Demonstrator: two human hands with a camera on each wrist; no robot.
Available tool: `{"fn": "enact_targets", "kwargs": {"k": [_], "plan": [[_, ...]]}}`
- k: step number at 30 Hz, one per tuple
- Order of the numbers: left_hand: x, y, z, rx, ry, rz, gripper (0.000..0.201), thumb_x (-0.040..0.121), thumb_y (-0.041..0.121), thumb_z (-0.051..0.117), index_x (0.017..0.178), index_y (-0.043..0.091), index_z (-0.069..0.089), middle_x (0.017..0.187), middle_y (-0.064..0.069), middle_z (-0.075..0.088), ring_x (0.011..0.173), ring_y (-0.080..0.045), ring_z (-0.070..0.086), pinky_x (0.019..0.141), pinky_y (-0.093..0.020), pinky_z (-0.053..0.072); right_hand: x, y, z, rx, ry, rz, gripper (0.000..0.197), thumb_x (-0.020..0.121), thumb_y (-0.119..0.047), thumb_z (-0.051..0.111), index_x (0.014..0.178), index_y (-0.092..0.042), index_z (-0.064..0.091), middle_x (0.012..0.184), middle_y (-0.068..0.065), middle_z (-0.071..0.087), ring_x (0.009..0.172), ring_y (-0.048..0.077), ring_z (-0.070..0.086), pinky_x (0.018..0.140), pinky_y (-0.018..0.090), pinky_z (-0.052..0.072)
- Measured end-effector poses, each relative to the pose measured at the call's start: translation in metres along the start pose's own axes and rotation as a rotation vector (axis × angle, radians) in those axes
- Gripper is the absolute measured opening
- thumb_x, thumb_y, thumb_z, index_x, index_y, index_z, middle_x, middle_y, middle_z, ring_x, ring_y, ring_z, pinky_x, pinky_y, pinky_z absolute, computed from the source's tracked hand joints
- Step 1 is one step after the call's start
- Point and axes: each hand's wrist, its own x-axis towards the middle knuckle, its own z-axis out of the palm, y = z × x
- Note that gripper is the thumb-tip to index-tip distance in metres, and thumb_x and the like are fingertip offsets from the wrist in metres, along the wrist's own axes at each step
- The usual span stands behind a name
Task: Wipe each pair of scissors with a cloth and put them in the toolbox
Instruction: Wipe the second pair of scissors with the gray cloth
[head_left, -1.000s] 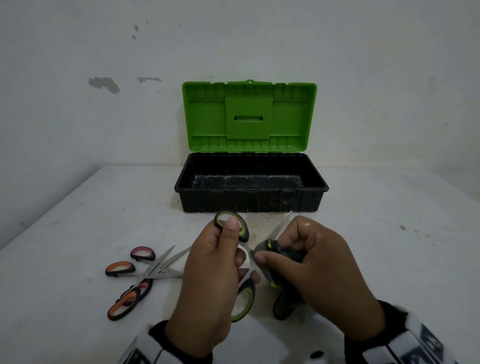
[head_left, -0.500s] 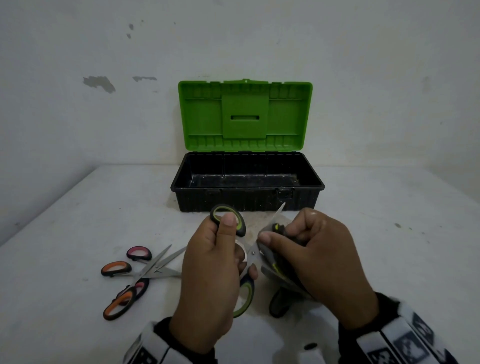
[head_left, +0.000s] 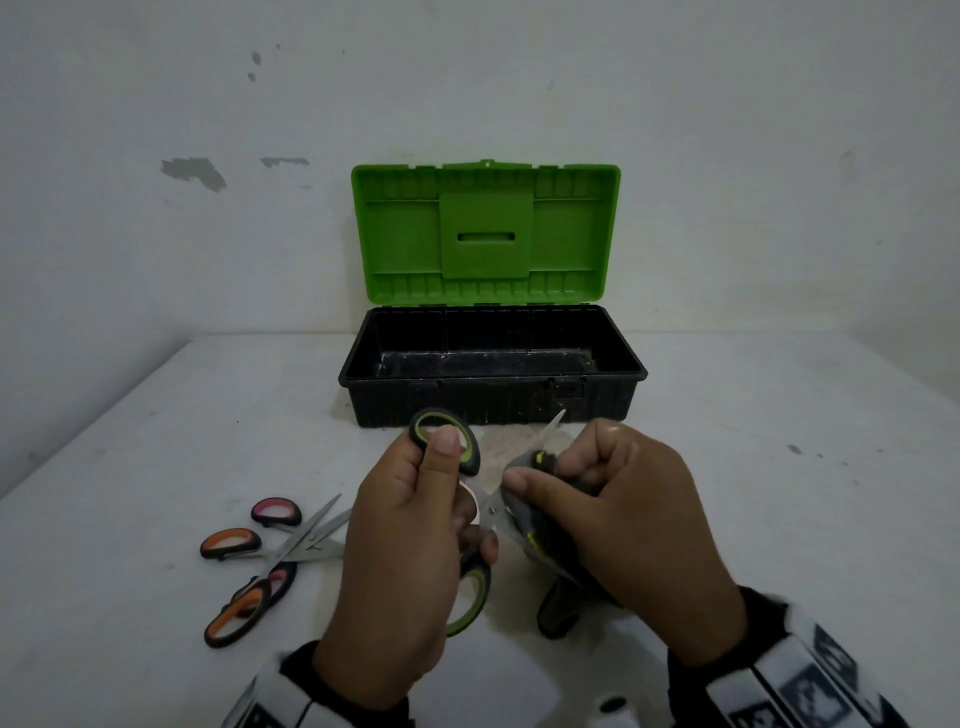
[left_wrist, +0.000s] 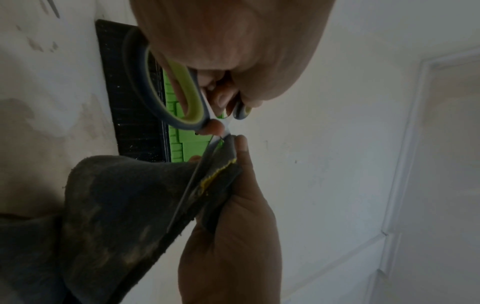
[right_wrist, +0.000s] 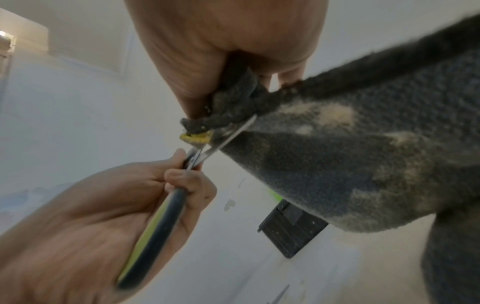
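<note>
My left hand (head_left: 410, 525) grips the green-and-black handles of a pair of scissors (head_left: 457, 441), held with the blades spread. My right hand (head_left: 613, 514) pinches a dark grey cloth (head_left: 540, 525) with a yellow stitched edge around one blade; the other blade tip (head_left: 556, 421) pokes out toward the toolbox. In the left wrist view the cloth (left_wrist: 124, 205) is folded over the blade (left_wrist: 187, 189). In the right wrist view the cloth (right_wrist: 337, 164) hangs from my fingers over the blade (right_wrist: 233, 131). The black toolbox (head_left: 493, 402) stands open behind, its green lid (head_left: 485, 234) upright.
Two more pairs of scissors lie crossed on the white table (head_left: 156, 441) at my left: one with orange handles (head_left: 231, 543), one with pink handles (head_left: 276, 512). A grey wall stands close behind the toolbox.
Both hands with the scissors and cloth have risen slightly toward the toolbox. The cloth has slid along the blade as my right hand shifted.
</note>
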Motion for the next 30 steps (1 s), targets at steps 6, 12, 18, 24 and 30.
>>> {"fn": "enact_targets", "kwargs": {"k": [6,12,18,24,30], "plan": [[-0.002,0.000,-0.001,-0.024,0.000,-0.016,0.037,0.099,0.035,0.046,0.084,0.002,0.055,0.055,-0.008,0.027,0.051,-0.024,0.029,0.043,-0.028,0.045,0.006,0.002,-0.002,0.034,0.063,-0.001,0.036,0.068,-0.038,0.084,0.061,-0.024,0.052,0.052,-0.019,0.057,0.046,0.000,0.052,0.048,0.006,0.038],[-0.003,0.003,-0.001,-0.042,-0.015,-0.019,0.036,0.099,0.034,0.046,0.073,0.012,0.059,0.052,-0.006,0.028,0.050,-0.025,0.029,0.043,-0.027,0.045,0.006,0.003,-0.003,0.047,0.086,0.016,0.036,0.068,-0.038,0.085,0.060,-0.024,0.052,0.048,-0.017,0.055,0.043,0.002,0.051,0.046,0.006,0.037],[-0.001,0.006,-0.003,-0.038,-0.019,-0.029,0.037,0.098,0.034,0.047,0.071,0.013,0.061,0.051,-0.005,0.028,0.046,-0.021,0.029,0.042,-0.026,0.044,0.000,-0.002,0.001,0.060,0.004,0.011,0.036,0.066,-0.045,0.079,0.061,-0.022,0.053,0.052,-0.013,0.056,0.045,0.003,0.050,0.047,0.008,0.039],[-0.003,0.005,-0.001,-0.031,-0.030,-0.053,0.038,0.099,0.034,0.046,0.068,0.016,0.060,0.055,-0.010,0.027,0.052,-0.027,0.028,0.042,-0.027,0.045,0.016,0.010,-0.008,0.136,0.148,0.068,0.037,0.071,-0.036,0.084,0.060,-0.022,0.051,0.044,-0.009,0.052,0.039,0.003,0.047,0.046,0.015,0.041],[-0.003,0.006,-0.004,-0.039,-0.051,-0.057,0.040,0.099,0.033,0.045,0.065,0.018,0.059,0.055,-0.009,0.027,0.046,-0.022,0.028,0.043,-0.028,0.044,0.002,0.000,-0.004,0.087,0.033,0.047,0.036,0.066,-0.047,0.077,0.061,-0.022,0.052,0.047,-0.011,0.055,0.043,0.004,0.052,0.047,0.007,0.040]]}}
